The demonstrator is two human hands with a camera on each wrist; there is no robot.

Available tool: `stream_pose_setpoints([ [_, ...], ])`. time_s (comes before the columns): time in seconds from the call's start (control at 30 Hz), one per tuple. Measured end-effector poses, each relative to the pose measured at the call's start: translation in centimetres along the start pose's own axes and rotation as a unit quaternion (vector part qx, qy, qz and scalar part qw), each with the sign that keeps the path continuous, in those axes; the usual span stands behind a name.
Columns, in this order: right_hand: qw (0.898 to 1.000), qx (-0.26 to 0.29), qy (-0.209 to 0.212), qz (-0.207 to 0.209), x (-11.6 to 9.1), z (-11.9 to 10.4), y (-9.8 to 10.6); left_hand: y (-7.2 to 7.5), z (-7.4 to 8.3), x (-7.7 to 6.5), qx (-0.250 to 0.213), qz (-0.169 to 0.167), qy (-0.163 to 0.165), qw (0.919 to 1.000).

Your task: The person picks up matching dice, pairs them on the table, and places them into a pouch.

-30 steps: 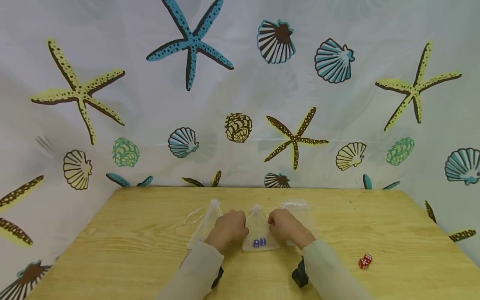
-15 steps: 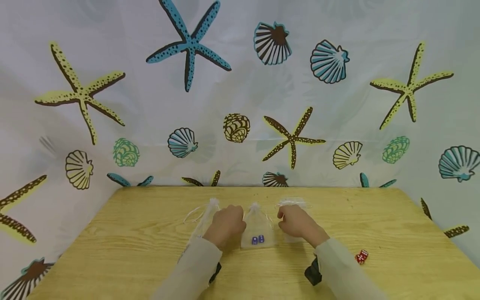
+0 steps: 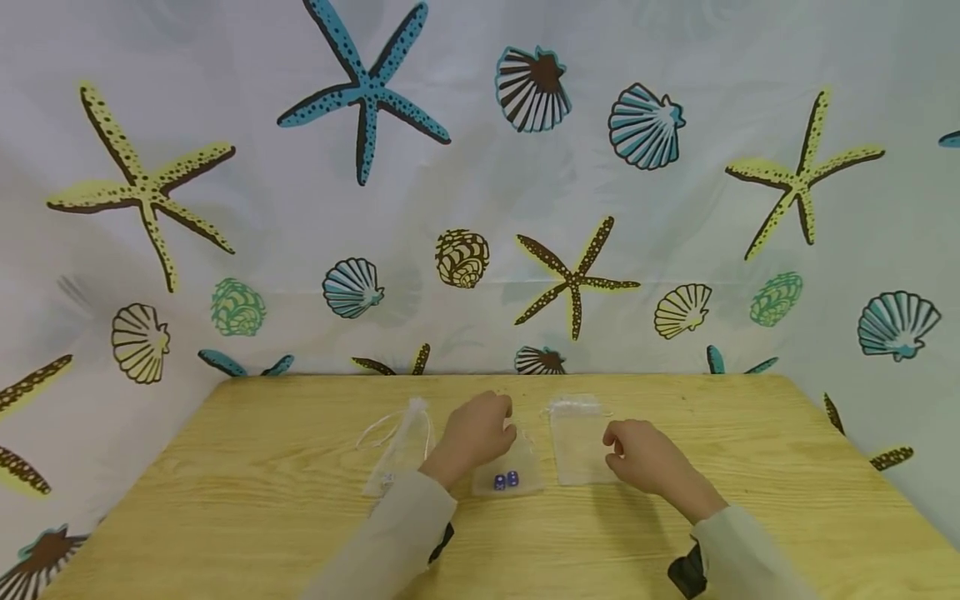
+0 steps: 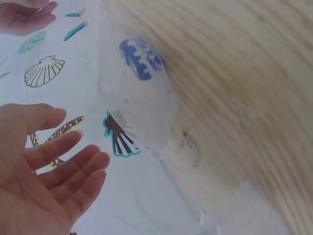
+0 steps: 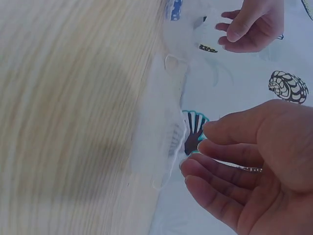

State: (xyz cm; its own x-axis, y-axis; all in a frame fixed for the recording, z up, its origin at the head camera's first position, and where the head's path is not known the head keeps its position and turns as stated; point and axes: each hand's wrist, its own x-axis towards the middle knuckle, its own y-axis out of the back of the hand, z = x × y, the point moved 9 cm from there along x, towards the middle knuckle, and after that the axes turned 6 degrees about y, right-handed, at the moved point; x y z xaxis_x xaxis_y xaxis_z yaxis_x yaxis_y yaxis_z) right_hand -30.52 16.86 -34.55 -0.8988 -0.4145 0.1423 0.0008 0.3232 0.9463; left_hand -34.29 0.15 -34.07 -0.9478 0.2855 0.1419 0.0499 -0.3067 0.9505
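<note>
A person's left hand [image 3: 474, 433], thumb and loosely bent fingers apart and gripping nothing, hovers over the upper part of a sheer white drawstring pouch [image 3: 527, 462] that holds two blue dice with white pips [image 3: 506, 481] on a yellowish wood-grain table [image 3: 262, 475]. The right hand [image 3: 648, 462], likewise loosely curled around nothing, hangs by the right edge of a flat, sheer white rectangular pouch [image 3: 581, 454]. At left lies a narrow, sheer white pouch with looping cords [image 3: 405, 450].

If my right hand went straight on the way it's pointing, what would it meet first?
Most likely the rightmost sheer pouch, lying on the table beside your right hand, though the hand's height is unclear; it might pass over.
</note>
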Motion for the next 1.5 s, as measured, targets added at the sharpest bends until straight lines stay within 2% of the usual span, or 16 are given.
stream_pose_setpoints([
  [0.27, 1.0, 0.0, -0.023, -0.011, -3.0, 2.4, 0.4, -1.6, 2.6, 0.4, -0.012, -0.009, -0.049, 0.9987],
  [0.47, 0.999, -0.003, -0.036, -0.021, -4.8, 3.6, 0.8, -2.7, 4.3, 0.9, 0.003, -0.016, -0.086, 0.9961],
  [0.73, 0.998, -0.013, -0.052, -0.027, -7.2, 5.4, 0.8, -4.9, 5.8, 2.0, 0.012, -0.059, -0.111, 0.992],
  [1.0, 0.997, -0.019, -0.064, -0.029, -8.3, 6.5, 0.2, -6.9, 6.6, 1.6, 0.0, -0.094, -0.137, 0.9861],
  [1.13, 0.997, -0.015, -0.074, -0.031, -8.5, 6.9, 0.0, -7.4, 7.0, 1.5, 0.025, -0.094, -0.152, 0.9835],
  [1.33, 0.997, -0.007, -0.075, -0.021, -9.1, 7.3, -0.1, -8.0, 7.7, 1.2, 0.08, -0.097, -0.184, 0.9748],
  [1.5, 0.997, 0.0, -0.074, -0.02, -9.3, 7.5, -0.3, -7.9, 7.9, 0.9, 0.099, -0.101, -0.186, 0.9724],
])
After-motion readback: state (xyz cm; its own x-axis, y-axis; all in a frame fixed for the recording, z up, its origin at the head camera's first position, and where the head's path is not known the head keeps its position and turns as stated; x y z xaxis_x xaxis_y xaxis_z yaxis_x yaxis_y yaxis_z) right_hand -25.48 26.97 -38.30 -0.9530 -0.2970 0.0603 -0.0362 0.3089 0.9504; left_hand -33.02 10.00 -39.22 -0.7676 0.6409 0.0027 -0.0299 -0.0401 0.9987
